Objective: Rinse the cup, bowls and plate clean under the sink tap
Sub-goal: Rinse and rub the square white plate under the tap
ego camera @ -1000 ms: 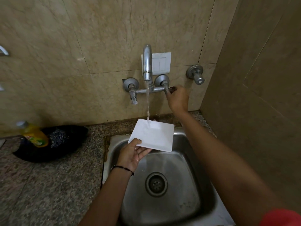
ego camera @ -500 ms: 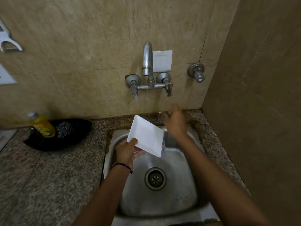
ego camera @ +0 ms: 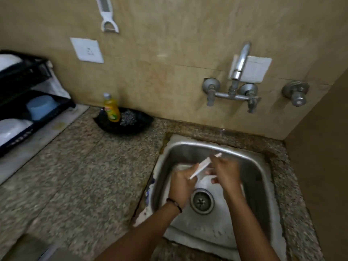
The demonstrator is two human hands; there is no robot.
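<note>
A white square plate [ego camera: 201, 167] is tilted on edge over the steel sink [ego camera: 250, 166], seen almost edge-on. My left hand [ego camera: 181, 182] grips its lower corner. My right hand [ego camera: 225, 171] holds its far side, with the fingers curled around the plate. The tap [ego camera: 240, 62] on the wall above shows no water running. A blue bowl [ego camera: 41, 107] and white dishes [ego camera: 11, 129] sit in a black rack at the far left.
A yellow soap bottle [ego camera: 112, 110] stands in a black dish [ego camera: 124, 123] with a steel scrubber on the granite counter [ego camera: 84, 176]. A spare valve [ego camera: 296, 94] sticks out right of the tap. A brown side wall closes in the right.
The water has stopped. My right hand left the tap handle and came down onto the plate. The plate turned from flat to on edge, lower in the sink. The view swung left.
</note>
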